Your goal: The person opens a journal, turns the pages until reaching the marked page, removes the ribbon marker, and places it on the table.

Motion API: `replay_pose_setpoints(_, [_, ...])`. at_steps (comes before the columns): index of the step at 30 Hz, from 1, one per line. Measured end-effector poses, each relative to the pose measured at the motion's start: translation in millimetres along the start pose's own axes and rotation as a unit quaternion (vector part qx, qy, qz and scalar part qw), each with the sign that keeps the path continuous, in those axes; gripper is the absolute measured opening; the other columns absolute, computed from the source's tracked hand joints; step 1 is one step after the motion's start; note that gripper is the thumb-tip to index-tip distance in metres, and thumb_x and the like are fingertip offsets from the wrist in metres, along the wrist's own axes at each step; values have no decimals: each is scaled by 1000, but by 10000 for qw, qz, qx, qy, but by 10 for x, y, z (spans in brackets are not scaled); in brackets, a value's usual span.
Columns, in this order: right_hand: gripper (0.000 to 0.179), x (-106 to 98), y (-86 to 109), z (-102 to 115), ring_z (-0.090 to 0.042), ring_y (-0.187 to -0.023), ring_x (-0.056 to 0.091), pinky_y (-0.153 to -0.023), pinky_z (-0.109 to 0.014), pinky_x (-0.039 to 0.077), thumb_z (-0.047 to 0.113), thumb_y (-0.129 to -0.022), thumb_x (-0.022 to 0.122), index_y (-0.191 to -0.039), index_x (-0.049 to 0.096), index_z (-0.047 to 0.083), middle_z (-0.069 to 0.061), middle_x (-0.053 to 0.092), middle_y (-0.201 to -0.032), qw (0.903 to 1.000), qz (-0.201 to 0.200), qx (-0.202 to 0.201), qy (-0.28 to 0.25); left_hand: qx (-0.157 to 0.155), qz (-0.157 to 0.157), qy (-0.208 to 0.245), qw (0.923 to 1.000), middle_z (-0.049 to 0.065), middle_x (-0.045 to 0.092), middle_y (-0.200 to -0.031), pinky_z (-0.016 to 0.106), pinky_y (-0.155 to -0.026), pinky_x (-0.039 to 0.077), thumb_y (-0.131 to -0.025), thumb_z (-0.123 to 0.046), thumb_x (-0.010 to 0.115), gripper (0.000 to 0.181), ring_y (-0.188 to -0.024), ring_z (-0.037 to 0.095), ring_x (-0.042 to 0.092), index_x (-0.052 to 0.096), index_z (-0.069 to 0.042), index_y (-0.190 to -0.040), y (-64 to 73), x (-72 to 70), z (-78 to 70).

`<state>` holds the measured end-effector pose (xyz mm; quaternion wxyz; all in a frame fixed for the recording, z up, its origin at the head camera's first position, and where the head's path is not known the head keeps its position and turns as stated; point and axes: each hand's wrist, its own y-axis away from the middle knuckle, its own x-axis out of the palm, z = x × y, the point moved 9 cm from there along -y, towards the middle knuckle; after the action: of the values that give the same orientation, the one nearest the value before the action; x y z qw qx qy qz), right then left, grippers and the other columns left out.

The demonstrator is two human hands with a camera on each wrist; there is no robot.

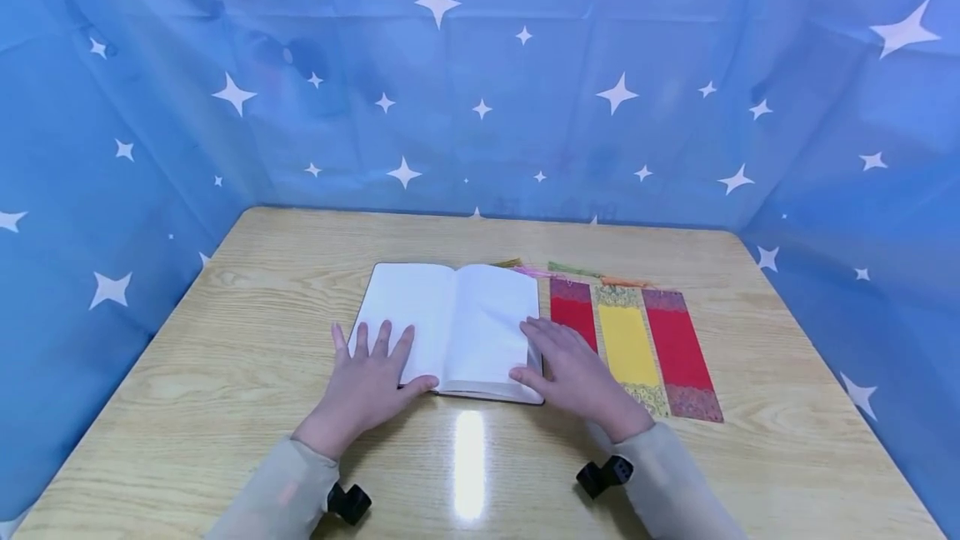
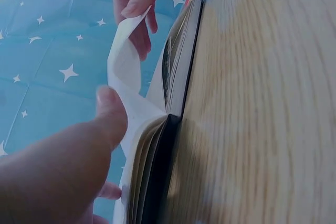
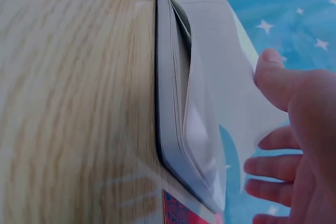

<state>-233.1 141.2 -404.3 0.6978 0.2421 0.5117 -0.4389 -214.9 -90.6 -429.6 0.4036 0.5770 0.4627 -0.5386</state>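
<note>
Notebook [image 1: 480, 315]: open, mid-counter [image 1: 225, 340]; blank in head view.
Left hand [image 1: 365, 387]: fingers spread loose over left page [image 1: 408, 298], grasping nothing; thumb near gutter [image 1: 448, 340].
Right hand [image 1: 577, 372]: fingers and thumb pinching a lifted leaf [image 2: 123, 66] at its outer side.
Leaf-turning, likely step: keep pinch light, swing leaf in a wide arc, avoid creasing at gutter.
Steadying: press left page flat, but clear fingers before leaf comes over.
Page block [image 3: 169, 87]: second bowed leaf [image 3: 197, 135] standing off it; check for a single sheet in the pinch.
Bookmarks, right of notebook: near red [image 1: 572, 307], yellow [image 1: 628, 344], far red [image 1: 681, 348]; tassels [image 1: 624, 282] at far ends.
In the way: right hand partly over near red one; right sleeve [image 1: 675, 473] close to yellow, could drag it.
Wrist cameras [image 1: 350, 504]: black, at both cuffs.
Backdrop [image 1: 525, 136]: blue, star-print.
</note>
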Motion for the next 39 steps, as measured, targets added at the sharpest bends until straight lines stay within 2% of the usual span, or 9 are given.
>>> replay_pose_setpoints(7, [76, -23, 6, 74, -27, -131, 34, -105, -50, 29, 59, -83, 56, -142, 41, 14, -8, 37, -145, 9997, -103, -214, 45, -158, -114, -250, 9995, 23, 28, -146, 70, -94, -16, -70, -89, 20, 105, -132, 54, 12, 33, -17, -146, 0, -12, -44])
replay_pose_setpoints(12, [72, -45, 6, 122, -29, -132, 33, -105, -50, 29, 54, -85, 58, -141, 42, 11, -10, 37, -145, 9989, -205, -395, 128, -261, -204, -369, 9988, 24, 26, -147, 74, -91, -13, -70, -89, 20, 106, -132, 55, 9, 35, -15, -145, 0, -8, -85])
replay_pose_setpoints(17, [68, -58, 4, 158, -29, -134, 30, -106, -48, 27, 48, -87, 58, -141, 41, 10, -10, 36, -146, 9978, -289, -556, 230, -325, -382, -368, 9981, 24, 22, -148, 73, -90, -17, -70, -89, 23, 106, -132, 55, 5, 38, -14, -143, -20, -11, -101])
replay_pose_setpoints(21, [67, -92, 1, 167, -27, -135, 28, -107, -47, 27, 47, -88, 57, -142, 40, 11, -9, 34, -147, 9969, -399, -618, 271, -176, -715, -416, 9964, 23, 21, -149, 72, -91, -17, -71, -88, 25, 107, -133, 54, 7, 36, -11, -144, -27, -57, -132])
replay_pose_setpoints(24, [67, -136, 4, 171, -26, -135, 28, -107, -47, 27, 45, -88, 58, -142, 40, 11, -9, 34, -147, 9959, -545, -664, 286, 167, -1152, -433, 9923, 24, 18, -150, 73, -93, -11, -73, -86, 29, 108, -134, 51, 9, 32, -6, -145, -17, -128, -194])
replay_pose_setpoints(30, [66, -188, 14, 187, -26, -134, 30, -105, -47, 29, 40, -86, 63, -141, 42, 10, -10, 36, -145, 9941, -735, -751, 271, 1069, -2002, -46, 9739, 27, 5, -151, 77, -92, -3, -79, -70, 51, 102, -136, 47, 6, 21, 1, -146, 36, -290, -340])
replay_pose_setpoints(33, [66, -189, 16, 185, -27, -134, 30, -105, -48, 29, 39, -86, 64, -141, 41, 10, -10, 36, -146, 9940, -749, -744, 274, 1428, -2331, 175, 9618, 28, 0, -150, 78, -91, 1, -83, -62, 54, 97, -137, 45, 1, 17, 2, -146, 73, -358, -390])
replay_pose_setpoints(35, [67, -188, 19, 176, -27, -134, 30, -105, -48, 30, 37, -85, 65, -141, 41, 10, -10, 35, -146, 9940, -768, -732, 247, 1628, -2580, 344, 9517, 29, -3, -150, 77, -91, -1, -86, -59, 52, 94, -136, 46, 0, 13, 2, -146, 100, -404, -409])
replay_pose_setpoints(39, [66, -187, 29, 151, -27, -134, 31, -105, -48, 29, 37, -86, 64, -141, 41, 9, -10, 36, -146, 9941, -807, -708, 182, 1903, -3193, 741, 9254, 29, -13, -149, 75, -93, -5, -90, -50, 50, 89, -134, 51, 3, 4, 1, -147, 150, -507, -405])
